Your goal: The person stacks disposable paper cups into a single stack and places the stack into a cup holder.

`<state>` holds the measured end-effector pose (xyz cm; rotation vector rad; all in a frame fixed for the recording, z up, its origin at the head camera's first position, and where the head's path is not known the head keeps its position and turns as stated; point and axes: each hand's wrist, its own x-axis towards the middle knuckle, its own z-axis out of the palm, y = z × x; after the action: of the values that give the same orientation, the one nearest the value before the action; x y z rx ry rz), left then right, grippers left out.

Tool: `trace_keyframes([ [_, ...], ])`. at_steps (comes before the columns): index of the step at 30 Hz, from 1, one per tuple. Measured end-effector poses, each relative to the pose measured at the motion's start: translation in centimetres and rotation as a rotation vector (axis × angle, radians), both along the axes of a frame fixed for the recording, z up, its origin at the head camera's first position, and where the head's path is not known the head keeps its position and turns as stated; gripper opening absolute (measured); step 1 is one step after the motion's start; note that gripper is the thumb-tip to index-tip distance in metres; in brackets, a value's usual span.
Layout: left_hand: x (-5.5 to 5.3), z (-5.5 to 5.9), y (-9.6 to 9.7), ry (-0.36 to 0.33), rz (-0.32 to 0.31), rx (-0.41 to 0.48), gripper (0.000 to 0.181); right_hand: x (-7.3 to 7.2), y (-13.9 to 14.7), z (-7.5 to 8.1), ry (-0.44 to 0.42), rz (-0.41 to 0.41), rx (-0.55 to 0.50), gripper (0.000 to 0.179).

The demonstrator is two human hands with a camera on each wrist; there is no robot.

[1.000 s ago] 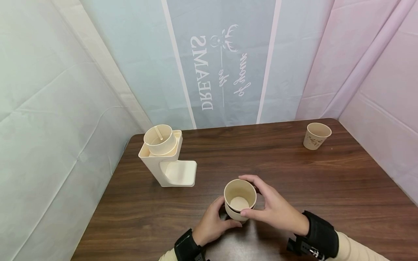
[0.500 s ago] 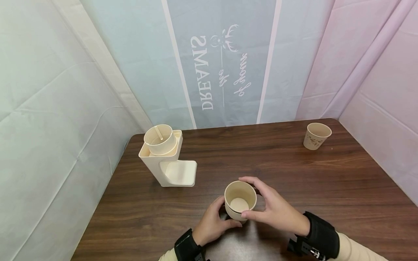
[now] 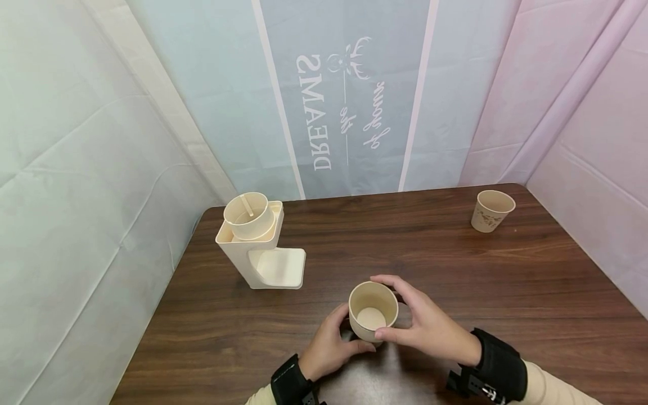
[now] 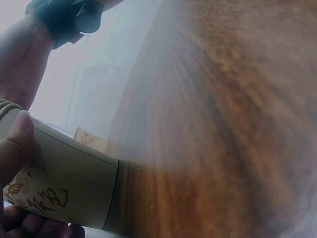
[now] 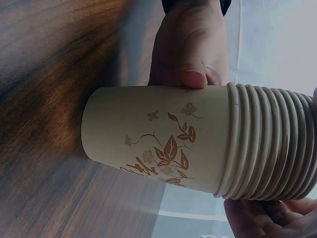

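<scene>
A stack of beige paper cups (image 3: 373,316) stands upright near the front middle of the table, held between both hands. In the right wrist view the rolled rims (image 5: 270,141) lie close together, and the lowest cup (image 5: 148,134) bears a brown leaf and flower print. My left hand (image 3: 330,350) grips that lowest cup, thumb on the near side. Higher up, my right hand (image 3: 426,325) holds the stack at the rims, with its thumb on the near side and fingers round the back. Looking down from the head view, the top cup has nothing in it.
A cream stand (image 3: 238,261) with a flat foot is at the back left. In its top sits a round tub (image 3: 251,232) with a bar inside. One printed paper cup (image 3: 487,220) stands near the back right corner. Fabric curtains (image 3: 354,112) border the dark wooden table (image 3: 405,242).
The upper cups have sunk slightly under my right hand, and the dark gap below the top rim has closed. My left hand stays in place.
</scene>
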<state>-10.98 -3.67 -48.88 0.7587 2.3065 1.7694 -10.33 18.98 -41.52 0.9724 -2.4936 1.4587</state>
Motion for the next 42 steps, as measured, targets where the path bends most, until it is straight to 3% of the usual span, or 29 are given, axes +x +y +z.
trace_keyframes([
  [42, -0.04, -0.04, -0.03, -0.003, -0.001, 0.001, 0.069, -0.18, 0.34, 0.11, 0.038, 0.035, 0.023, 0.079],
])
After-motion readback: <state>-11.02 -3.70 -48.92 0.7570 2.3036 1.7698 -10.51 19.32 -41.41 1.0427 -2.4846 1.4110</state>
